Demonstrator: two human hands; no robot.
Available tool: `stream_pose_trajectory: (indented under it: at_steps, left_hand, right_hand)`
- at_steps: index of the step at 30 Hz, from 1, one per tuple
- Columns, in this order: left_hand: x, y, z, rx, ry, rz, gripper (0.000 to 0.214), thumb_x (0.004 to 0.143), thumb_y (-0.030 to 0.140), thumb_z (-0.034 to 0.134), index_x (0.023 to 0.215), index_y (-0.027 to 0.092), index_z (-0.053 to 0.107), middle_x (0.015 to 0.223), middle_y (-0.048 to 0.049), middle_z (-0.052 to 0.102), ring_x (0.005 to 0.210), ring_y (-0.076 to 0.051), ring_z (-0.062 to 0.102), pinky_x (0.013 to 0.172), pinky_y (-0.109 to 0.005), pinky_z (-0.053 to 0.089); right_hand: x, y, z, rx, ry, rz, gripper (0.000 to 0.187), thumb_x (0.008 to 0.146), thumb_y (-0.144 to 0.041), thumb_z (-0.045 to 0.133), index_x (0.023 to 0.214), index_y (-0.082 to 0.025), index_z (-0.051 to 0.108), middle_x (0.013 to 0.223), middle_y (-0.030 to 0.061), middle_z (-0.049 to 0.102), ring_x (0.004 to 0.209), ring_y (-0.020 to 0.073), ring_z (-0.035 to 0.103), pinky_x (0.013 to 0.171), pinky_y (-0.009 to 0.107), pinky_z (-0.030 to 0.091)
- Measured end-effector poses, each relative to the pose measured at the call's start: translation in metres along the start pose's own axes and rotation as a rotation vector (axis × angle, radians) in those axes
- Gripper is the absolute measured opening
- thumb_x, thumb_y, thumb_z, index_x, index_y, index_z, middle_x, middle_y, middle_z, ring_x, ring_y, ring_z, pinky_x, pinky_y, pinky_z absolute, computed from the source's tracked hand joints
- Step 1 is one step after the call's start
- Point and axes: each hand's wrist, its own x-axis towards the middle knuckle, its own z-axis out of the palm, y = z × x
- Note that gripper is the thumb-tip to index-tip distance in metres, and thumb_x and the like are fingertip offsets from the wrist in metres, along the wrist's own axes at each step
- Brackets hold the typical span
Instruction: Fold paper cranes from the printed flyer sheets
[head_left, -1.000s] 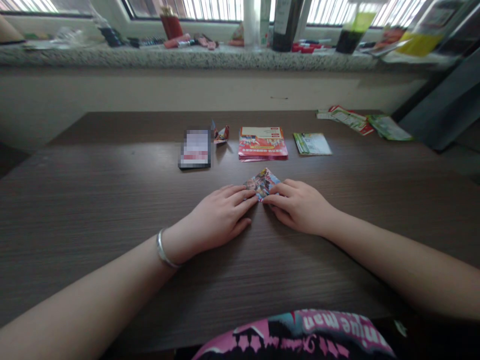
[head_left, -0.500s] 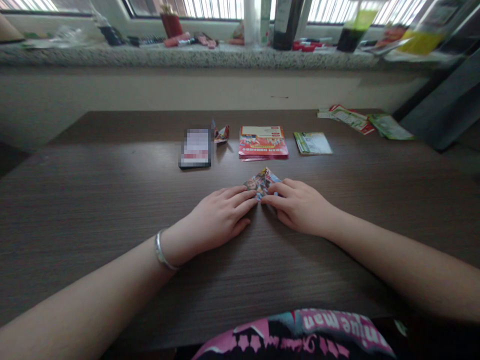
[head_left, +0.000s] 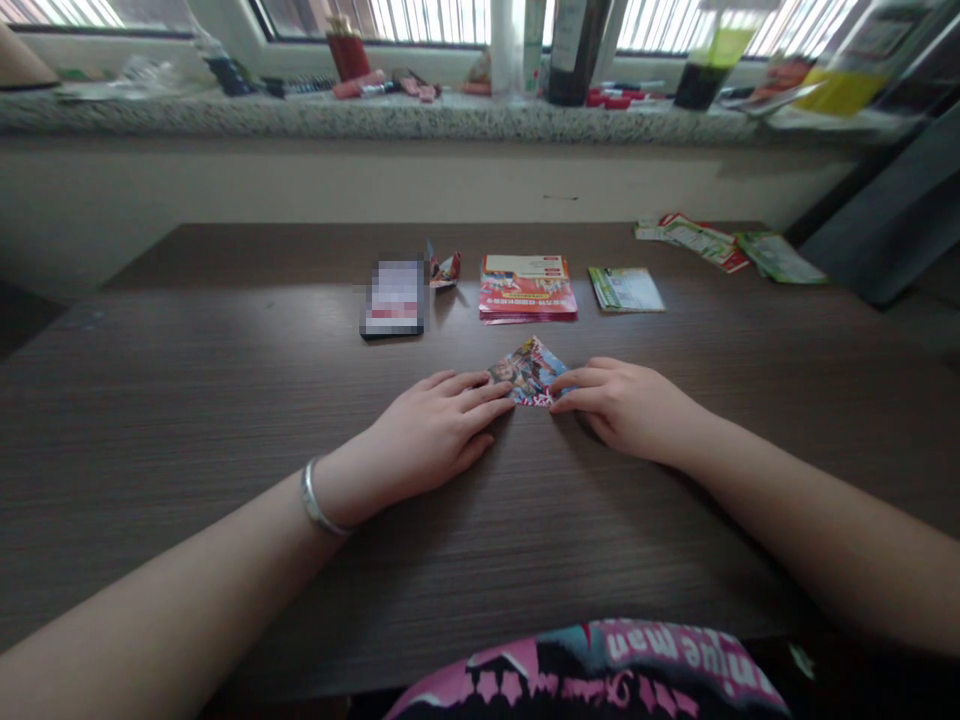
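Note:
A small folded piece of colourful printed paper (head_left: 530, 369) lies flat on the dark wooden table (head_left: 225, 400). My left hand (head_left: 431, 430), with a silver bangle on the wrist, lies flat with its fingertips pressing the paper's left edge. My right hand (head_left: 626, 405) presses the paper's right lower edge with stretched fingers. Both hands rest on the tabletop.
Beyond the paper lie a dark phone (head_left: 393, 298), a small folded paper shape (head_left: 445, 268), a red stack of leaflets (head_left: 526, 287), a green-white stack (head_left: 625, 288) and loose leaflets (head_left: 697, 238) at far right. A cluttered granite windowsill (head_left: 375, 115) runs behind.
My right hand has slid to the right along the paper's lower edge, uncovering more of the fold. My left hand has stayed nearly in place.

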Motion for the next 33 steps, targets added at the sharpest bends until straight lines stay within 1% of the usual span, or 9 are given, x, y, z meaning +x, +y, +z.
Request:
stream_pose_trajectory:
  at_steps: [5,11,15,17,19,22,24,30,33]
  left_hand:
    - [0.000,0.000,0.000,-0.001,0.009,0.003,0.046,0.094,0.029,0.046,0.140,0.024,0.047,0.145,-0.0035,0.050,0.132,-0.025,0.047,0.110,-0.045,0.039]
    - [-0.001,0.000,0.001,0.010,0.006,0.010,0.044,0.095,0.031,0.045,0.139,0.024,0.048,0.145,-0.0039,0.049,0.131,-0.025,0.047,0.109,-0.046,0.040]
    - [-0.001,-0.001,0.000,0.018,-0.010,0.004,0.044,0.095,0.031,0.045,0.139,0.023,0.048,0.145,-0.0036,0.049,0.132,-0.025,0.046,0.109,-0.046,0.039]
    - [-0.001,-0.001,0.000,0.023,-0.013,0.003,0.045,0.095,0.032,0.045,0.139,0.023,0.048,0.145,-0.0036,0.049,0.133,-0.025,0.045,0.110,-0.045,0.039]
    - [-0.001,-0.002,0.001,0.033,-0.016,-0.002,0.045,0.095,0.032,0.045,0.138,0.022,0.048,0.145,-0.0037,0.049,0.132,-0.026,0.046,0.110,-0.045,0.039]
    - [-0.002,-0.003,0.001,0.038,-0.017,-0.018,0.043,0.095,0.032,0.045,0.137,0.022,0.050,0.144,-0.0044,0.050,0.131,-0.025,0.047,0.110,-0.044,0.040]
    - [-0.002,-0.004,0.000,0.033,-0.013,-0.025,0.042,0.095,0.031,0.045,0.135,0.021,0.052,0.144,-0.0050,0.051,0.131,-0.024,0.048,0.109,-0.042,0.041]
    - [-0.003,-0.008,-0.001,0.028,-0.011,-0.078,0.040,0.096,0.032,0.043,0.132,0.019,0.055,0.141,-0.0091,0.053,0.130,-0.025,0.049,0.109,-0.045,0.041]
    - [-0.003,-0.010,-0.002,-0.003,0.013,-0.062,0.037,0.096,0.030,0.045,0.127,0.018,0.059,0.137,-0.0093,0.057,0.127,-0.024,0.052,0.107,-0.044,0.044]
  right_hand:
    - [-0.004,0.007,-0.004,-0.007,-0.026,-0.006,0.035,0.086,-0.010,0.049,0.102,-0.027,0.075,0.116,0.0014,0.070,0.094,0.0207,0.064,0.084,0.036,0.052]
    - [-0.011,0.018,-0.012,-0.005,-0.075,-0.024,0.037,0.078,-0.006,0.052,0.095,-0.029,0.076,0.115,-0.0023,0.071,0.095,0.0198,0.067,0.084,0.037,0.054]
    - [-0.015,0.025,-0.015,0.026,-0.124,0.002,0.037,0.078,-0.006,0.051,0.091,-0.029,0.076,0.117,-0.0037,0.070,0.100,0.0198,0.067,0.088,0.039,0.053]
    - [-0.017,0.029,-0.016,0.052,-0.142,-0.011,0.037,0.078,-0.006,0.051,0.090,-0.030,0.077,0.118,-0.0037,0.070,0.101,0.0194,0.066,0.089,0.039,0.052]
    - [-0.019,0.031,-0.016,0.070,-0.157,-0.033,0.038,0.079,-0.006,0.051,0.093,-0.031,0.076,0.119,-0.0039,0.069,0.101,0.0183,0.066,0.089,0.038,0.052]
    - [-0.023,0.033,-0.018,0.062,-0.157,-0.021,0.040,0.081,-0.007,0.051,0.098,-0.034,0.076,0.121,-0.0050,0.068,0.098,0.0174,0.066,0.085,0.037,0.052]
    - [-0.025,0.033,-0.019,0.053,-0.148,-0.004,0.039,0.081,-0.008,0.052,0.097,-0.035,0.076,0.121,-0.0054,0.068,0.097,0.0174,0.066,0.083,0.036,0.053]
    - [-0.026,0.034,-0.018,0.071,-0.152,0.019,0.038,0.079,-0.008,0.051,0.090,-0.033,0.077,0.120,-0.0060,0.069,0.101,0.0181,0.066,0.085,0.038,0.053]
    - [-0.027,0.036,-0.016,0.127,-0.128,0.014,0.035,0.078,-0.008,0.050,0.082,-0.030,0.076,0.116,-0.0054,0.070,0.099,0.0170,0.066,0.087,0.037,0.052]
